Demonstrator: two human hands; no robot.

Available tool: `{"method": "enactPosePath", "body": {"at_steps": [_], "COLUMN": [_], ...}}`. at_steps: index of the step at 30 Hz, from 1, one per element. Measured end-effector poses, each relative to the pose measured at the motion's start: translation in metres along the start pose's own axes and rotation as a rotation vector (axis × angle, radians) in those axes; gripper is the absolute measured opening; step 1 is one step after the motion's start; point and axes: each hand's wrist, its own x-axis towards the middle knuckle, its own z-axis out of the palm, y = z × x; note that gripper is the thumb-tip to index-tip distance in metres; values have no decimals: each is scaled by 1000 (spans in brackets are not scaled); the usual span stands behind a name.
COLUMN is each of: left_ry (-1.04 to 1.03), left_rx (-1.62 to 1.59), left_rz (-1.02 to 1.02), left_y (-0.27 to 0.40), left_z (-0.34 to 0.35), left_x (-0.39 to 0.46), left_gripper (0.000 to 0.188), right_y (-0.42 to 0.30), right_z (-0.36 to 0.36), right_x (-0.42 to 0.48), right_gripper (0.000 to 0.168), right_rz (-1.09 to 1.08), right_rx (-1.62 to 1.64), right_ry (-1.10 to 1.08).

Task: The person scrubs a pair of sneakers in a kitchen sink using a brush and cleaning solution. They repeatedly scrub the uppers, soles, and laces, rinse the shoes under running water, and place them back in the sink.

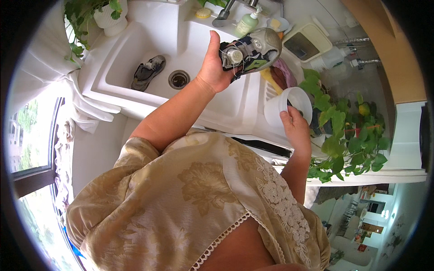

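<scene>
My left hand point(216, 69) holds up a dark shoe point(256, 50) with a grey toe, a green patch and a round dial, above the white sink point(203, 37). Its thumb points up and its fingers are partly hidden behind the shoe. My right hand point(295, 125) grips the rim of a white plastic tub point(276, 108) at the sink's right side. Something dark shows inside the tub, too hidden to name. A second dark grey shoe point(148, 73) lies in the basin, left of the drain point(179, 79).
Behind the shoe stand a green pump bottle point(247, 24) and a faucet point(223, 17). Yellow and pink cloths point(284, 73) lie by the tub. A leafy plant point(339, 135) spreads at the right; a white ribbed pot point(110, 17) stands at the back left.
</scene>
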Motion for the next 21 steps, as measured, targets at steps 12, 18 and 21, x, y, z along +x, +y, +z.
{"method": "enactPosePath", "body": {"at_steps": [12, 18, 21], "left_ry": [-61, -84, -82], "left_rx": [-110, -114, -96], "left_rz": [-55, -80, -96], "left_y": [-2, -13, -15], "left_z": [-2, -12, -6], "left_x": [4, 10, 6], "left_gripper": [89, 91, 90], "right_y": [15, -28, -67], "right_z": [-4, -13, 11], "right_x": [15, 47, 64], "right_gripper": [45, 42, 39], "right_rz": [71, -105, -236], "right_rx": [331, 1636, 1533], "right_ry": [158, -54, -132]}}
